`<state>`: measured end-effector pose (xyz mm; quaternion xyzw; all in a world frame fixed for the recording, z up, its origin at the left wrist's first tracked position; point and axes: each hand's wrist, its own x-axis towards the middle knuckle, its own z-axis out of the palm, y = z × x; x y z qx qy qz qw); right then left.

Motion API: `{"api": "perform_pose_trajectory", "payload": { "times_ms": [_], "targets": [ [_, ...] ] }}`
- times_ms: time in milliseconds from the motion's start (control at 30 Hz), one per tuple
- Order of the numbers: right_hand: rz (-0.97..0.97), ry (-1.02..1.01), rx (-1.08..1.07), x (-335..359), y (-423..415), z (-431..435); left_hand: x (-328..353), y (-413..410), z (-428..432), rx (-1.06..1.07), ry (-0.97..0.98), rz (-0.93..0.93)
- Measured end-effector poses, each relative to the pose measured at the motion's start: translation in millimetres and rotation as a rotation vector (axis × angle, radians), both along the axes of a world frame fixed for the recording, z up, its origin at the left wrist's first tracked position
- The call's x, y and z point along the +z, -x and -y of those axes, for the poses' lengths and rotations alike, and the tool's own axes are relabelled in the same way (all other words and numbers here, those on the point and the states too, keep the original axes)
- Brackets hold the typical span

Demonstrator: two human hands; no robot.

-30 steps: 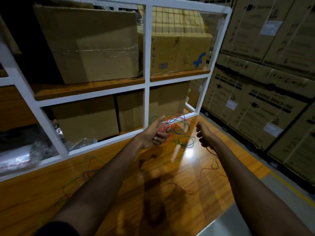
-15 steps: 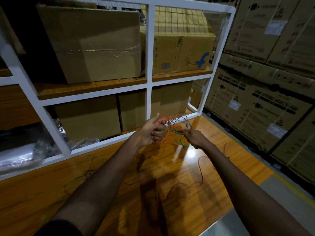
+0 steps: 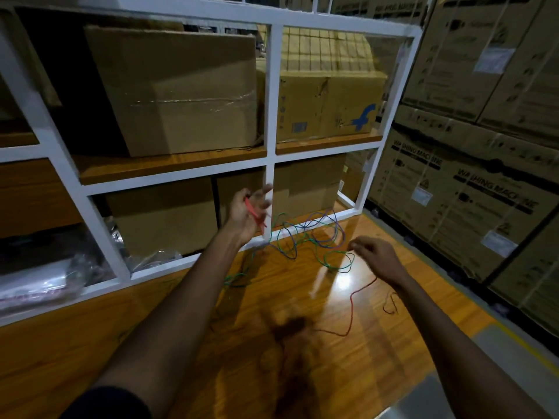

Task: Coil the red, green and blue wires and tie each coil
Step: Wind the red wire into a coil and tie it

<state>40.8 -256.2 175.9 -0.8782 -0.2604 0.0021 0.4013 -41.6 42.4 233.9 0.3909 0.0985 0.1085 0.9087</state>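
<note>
Glossy wooden tabletop (image 3: 378, 358), white-framed shelf (image 3: 270, 116) behind. Left hand (image 3: 248, 210) grip wide, thin red wire (image 3: 253, 211) across palm. Right hand (image 3: 378, 258) grip: cannot tell, blurred. Thin green wire (image 3: 332, 269) and thin blue wire (image 3: 343, 234) tangled on tabletop between hands.

You're in a warehouse aisle here: a white-framed rack (image 3: 273, 86) fills the view ahead, its wooden shelves (image 3: 169, 164) loaded with plain cardboard boxes (image 3: 181, 92), one sealed with clear tape, another (image 3: 329, 107) carrying a blue logo and a barcode label. Off to your right, big cartons (image 3: 472, 189) printed "WASHING MACHINE" are stacked row on row, strapped and stickered, and a yellow line (image 3: 520, 343) marks the floor beside them.
</note>
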Motion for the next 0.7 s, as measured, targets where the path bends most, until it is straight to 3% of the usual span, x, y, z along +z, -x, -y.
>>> {"api": "perform_pose_trajectory", "payload": {
  "times_ms": [100,233,333,533,700],
  "targets": [
    [-0.051,0.055,0.258,16.9,16.9,-21.7,2.0,-11.2,17.3,-0.044,-0.064,0.003],
    [-0.068,-0.137,0.414,46.5,30.5,-32.7,-7.1,-14.6,33.0,-0.175,-0.248,-0.049],
    [-0.074,-0.315,0.313,60.1,32.4,-32.6,-17.9,-10.7,39.1,-0.279,-0.37,-0.09],
    [0.006,-0.383,0.086,61.8,33.0,-39.1,-26.1,-3.2,54.5,-0.472,-0.665,-0.18],
    [-0.071,-0.318,-0.095,49.1,12.3,-26.9,-25.4,-1.4,52.3,-0.353,-0.811,-0.047]
  ]
}}
